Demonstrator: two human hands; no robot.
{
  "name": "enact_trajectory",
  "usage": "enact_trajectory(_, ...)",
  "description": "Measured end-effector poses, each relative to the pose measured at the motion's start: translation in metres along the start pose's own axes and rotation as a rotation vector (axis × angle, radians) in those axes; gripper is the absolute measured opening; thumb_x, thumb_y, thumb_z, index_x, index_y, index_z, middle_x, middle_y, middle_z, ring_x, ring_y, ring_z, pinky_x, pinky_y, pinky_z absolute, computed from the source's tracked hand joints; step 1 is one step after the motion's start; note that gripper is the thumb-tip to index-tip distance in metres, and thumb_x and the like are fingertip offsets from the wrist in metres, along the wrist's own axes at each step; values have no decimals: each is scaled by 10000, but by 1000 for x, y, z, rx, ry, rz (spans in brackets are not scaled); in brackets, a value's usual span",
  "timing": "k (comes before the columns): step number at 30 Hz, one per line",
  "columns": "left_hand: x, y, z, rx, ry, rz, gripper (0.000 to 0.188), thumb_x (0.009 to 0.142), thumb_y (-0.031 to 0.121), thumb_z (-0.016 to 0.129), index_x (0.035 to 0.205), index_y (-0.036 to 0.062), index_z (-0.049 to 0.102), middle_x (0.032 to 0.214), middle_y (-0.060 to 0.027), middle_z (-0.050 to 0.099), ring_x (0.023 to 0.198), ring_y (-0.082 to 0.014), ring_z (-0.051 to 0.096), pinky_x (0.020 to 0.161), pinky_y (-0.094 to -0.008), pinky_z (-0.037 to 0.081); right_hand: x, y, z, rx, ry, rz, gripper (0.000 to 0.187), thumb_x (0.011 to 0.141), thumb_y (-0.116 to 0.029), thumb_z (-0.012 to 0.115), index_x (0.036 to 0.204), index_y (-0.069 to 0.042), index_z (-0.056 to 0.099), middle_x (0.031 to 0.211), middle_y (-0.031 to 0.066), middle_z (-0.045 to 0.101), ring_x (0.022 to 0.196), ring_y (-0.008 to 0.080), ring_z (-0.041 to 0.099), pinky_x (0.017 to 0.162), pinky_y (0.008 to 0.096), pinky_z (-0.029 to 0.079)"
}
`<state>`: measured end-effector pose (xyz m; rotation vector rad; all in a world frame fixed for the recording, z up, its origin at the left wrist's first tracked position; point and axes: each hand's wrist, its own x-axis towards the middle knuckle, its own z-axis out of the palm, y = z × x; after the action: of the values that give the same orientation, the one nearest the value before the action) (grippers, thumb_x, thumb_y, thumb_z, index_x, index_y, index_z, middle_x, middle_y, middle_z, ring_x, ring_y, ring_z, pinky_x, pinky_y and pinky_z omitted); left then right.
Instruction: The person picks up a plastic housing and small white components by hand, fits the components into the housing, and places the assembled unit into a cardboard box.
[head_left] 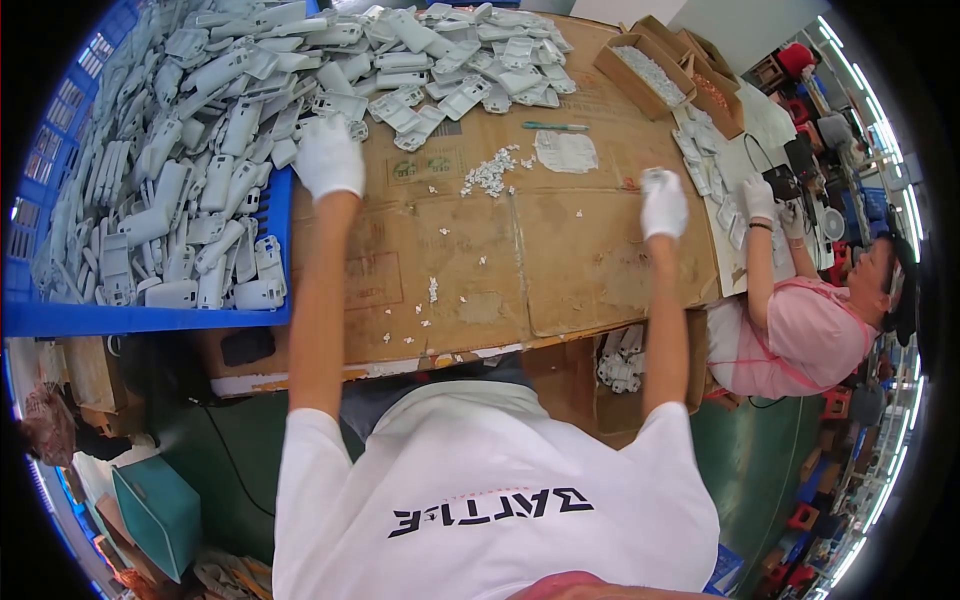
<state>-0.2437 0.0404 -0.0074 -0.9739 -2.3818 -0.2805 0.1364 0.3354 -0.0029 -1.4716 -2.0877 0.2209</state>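
My left hand (331, 160), in a white glove, reaches to the near edge of a heap of white plastic housings (400, 60). Its fingers meet the housings there, and blur hides whether they grip one. Over the right part of the cardboard-covered table (440, 250), my right hand (664, 207), gloved too, is closed with its fingertips around a small pale piece that I cannot make out. Between the hands lies a little pile of tiny white parts (488, 174), with several more scattered toward the near edge.
A blue crate (200, 318) full of housings stands at left. A pen (555, 127) and a crumpled white sheet (566, 152) lie mid-table. Cardboard boxes (645, 80) sit at the far right. A co-worker (810, 330) in pink works at the adjoining table; a box of parts (622, 360) is below.
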Motion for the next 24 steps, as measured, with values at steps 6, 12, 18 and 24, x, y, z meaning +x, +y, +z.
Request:
enact_trajectory(6,30,-27,52,242,-161,-88,59,826,180,680,850,148,724,861,-99,713,796,-286,723,679,-520,541,98,92,-5,-833,388,-188,166,895,-233,599,964,-88,639,929,178,663,799,366,660,743,500,527)
enact_trajectory(12,-4,-12,-2,-89,-55,148,402,935,289,619,1308,138,607,901,-157,686,835,-335,659,822,-425,499,-72,-97,34,346,-195,-594,171,882,-179,656,1021,-79,662,967,148,647,902,337,640,810,430,517)
enact_trajectory(18,-91,27,-45,-1502,-349,-495,546,1038,395,414,1435,32,506,1091,-59,653,751,-116,527,678,-267,452,-106,-126,67,246,-266,-331,106,860,-185,695,912,-96,670,944,126,635,849,340,657,762,446,533)
enact_trajectory(24,-122,42,-67,-1626,-535,-690,295,1019,205,503,1230,26,604,980,-41,666,676,-82,577,534,-253,498,-92,-126,70,121,-337,-452,60,866,-160,673,896,-110,658,951,144,637,873,352,658,788,475,528)
